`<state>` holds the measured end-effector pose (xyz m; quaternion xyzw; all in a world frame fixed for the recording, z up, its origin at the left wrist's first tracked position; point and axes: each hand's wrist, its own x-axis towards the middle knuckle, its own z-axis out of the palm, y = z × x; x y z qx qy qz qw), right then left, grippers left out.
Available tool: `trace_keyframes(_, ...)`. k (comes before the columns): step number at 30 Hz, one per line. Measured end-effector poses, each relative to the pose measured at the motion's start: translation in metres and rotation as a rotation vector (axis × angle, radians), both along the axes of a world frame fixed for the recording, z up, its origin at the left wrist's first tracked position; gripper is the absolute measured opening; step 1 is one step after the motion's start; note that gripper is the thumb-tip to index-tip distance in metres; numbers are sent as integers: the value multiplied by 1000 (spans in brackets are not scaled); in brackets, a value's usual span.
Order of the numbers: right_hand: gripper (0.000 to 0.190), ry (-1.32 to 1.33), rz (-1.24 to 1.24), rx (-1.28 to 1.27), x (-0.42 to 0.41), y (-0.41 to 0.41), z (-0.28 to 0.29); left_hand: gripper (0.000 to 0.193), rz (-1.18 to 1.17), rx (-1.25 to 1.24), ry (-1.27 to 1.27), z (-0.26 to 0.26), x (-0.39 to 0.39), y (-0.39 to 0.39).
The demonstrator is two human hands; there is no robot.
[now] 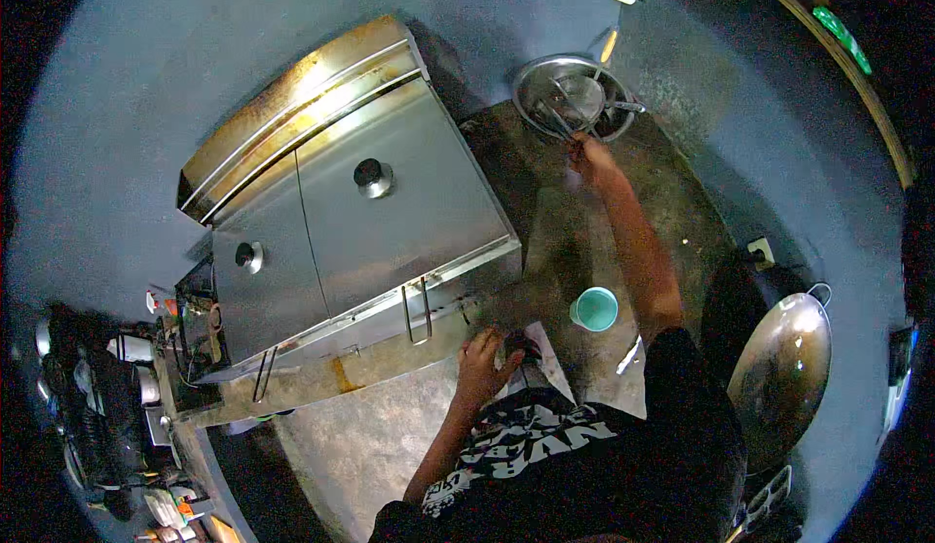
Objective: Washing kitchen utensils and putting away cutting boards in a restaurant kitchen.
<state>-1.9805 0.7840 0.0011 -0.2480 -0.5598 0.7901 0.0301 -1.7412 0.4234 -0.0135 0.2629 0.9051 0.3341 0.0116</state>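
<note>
My right hand (590, 157) reaches out to the near rim of a round stainless-steel bowl (522, 101). Its fingers are closed around what looks like the thin metal handle of a utensil (559, 121) that leans in the bowl. Inside the bowl sits a round strainer or ladle (582, 96), and a spatula-like tool with a tan handle (609, 46) stands up at the back. Low in front of my body, my left hand (483, 362) is at the counter's front edge, fingers apart, beside a small dark object (522, 347) too dim to name. A turquoise plastic cup (595, 310) stands between my arms.
A stainless-steel lidded unit (394, 229) with black knobs (372, 172) and bar handles (416, 313) takes up the left. A large wok (781, 382) leans against the wall at right. Wall sockets (760, 253) are nearby. Dark cookware (95, 411) crowds the far left.
</note>
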Motion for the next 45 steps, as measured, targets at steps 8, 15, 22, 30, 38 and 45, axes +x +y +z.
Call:
trace_keyframes(8,25,156,-66,-12,-38,20,-65,40,-28,40,-57,-5,-10,2)
trace_keyframes(15,30,137,-213,-211,-21,16,-92,40,-111,76,-110,-2,-9,-11)
trace_keyframes(22,22,412,-305,296,123,-54,29,46,-65,-51,-62,8,1,-45)
trace_keyframes(30,9,346,-435,546,348,-212,16,41,-221,149,-132,-21,25,-98)
trace_keyframes(38,29,-92,-406,691,478,-316,-41,38,-481,225,-185,-33,81,-99)
trace_keyframes(45,23,-180,-532,983,548,-334,-35,42,-768,176,-148,-29,130,-68)
